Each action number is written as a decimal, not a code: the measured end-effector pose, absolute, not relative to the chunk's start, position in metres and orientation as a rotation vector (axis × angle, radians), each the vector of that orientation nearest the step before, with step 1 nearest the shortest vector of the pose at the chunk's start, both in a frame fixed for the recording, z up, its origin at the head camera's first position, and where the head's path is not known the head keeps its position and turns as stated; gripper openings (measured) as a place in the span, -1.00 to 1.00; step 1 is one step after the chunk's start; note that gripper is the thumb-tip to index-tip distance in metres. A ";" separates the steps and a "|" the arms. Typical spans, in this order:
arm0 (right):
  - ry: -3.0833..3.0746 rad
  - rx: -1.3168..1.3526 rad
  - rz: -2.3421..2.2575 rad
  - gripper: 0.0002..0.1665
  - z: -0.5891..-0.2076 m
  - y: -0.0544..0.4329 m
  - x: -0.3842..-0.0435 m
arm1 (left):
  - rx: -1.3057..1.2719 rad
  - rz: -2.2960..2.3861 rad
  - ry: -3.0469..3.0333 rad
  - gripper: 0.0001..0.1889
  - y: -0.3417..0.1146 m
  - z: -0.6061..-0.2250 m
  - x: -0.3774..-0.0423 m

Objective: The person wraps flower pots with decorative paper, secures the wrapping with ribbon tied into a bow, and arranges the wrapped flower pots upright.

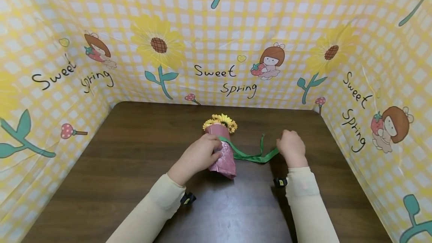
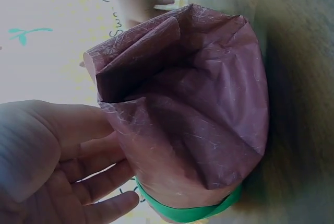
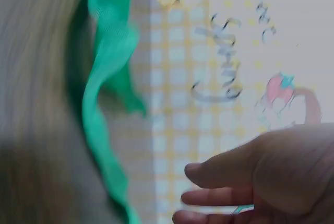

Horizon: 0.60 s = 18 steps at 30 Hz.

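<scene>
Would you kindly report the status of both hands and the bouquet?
Left hand on the pink-wrapped bouquet. Right hand at the green ribbon, grip unclear. Ribbon round bouquet. No obstruction seen.

A small booth screened by cloth, its wider building hidden: yellow-and-white checked fabric sheeting [image 1: 209, 29], printed with large yellow sunflowers [image 1: 159, 45] and black handwritten-style "Sweet Spring" lettering [image 1: 239, 89], hangs at 9, 12 and 3 o'clock, walling 3 sides of a dark brown, wood-grained table [image 1: 141, 141].
</scene>
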State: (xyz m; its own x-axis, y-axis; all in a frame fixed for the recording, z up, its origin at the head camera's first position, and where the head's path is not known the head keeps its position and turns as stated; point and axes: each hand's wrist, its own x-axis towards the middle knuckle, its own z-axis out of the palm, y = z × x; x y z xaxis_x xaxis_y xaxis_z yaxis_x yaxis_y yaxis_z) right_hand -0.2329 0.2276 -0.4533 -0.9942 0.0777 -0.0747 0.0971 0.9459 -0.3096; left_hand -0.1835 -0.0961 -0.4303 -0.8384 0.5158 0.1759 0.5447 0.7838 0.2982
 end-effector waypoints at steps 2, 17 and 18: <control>2.993 0.251 -0.472 -0.57 -0.456 0.237 -0.234 | -0.859 -0.501 -2.884 -0.92 -0.096 -0.430 -0.183; 2.917 0.219 -0.398 -0.68 -0.463 0.258 -0.235 | -0.835 -0.433 -2.905 -0.82 -0.092 -0.428 -0.177; 2.906 0.188 -0.412 -0.70 -0.458 0.261 -0.233 | -0.833 -0.427 -2.907 -0.81 -0.092 -0.428 -0.177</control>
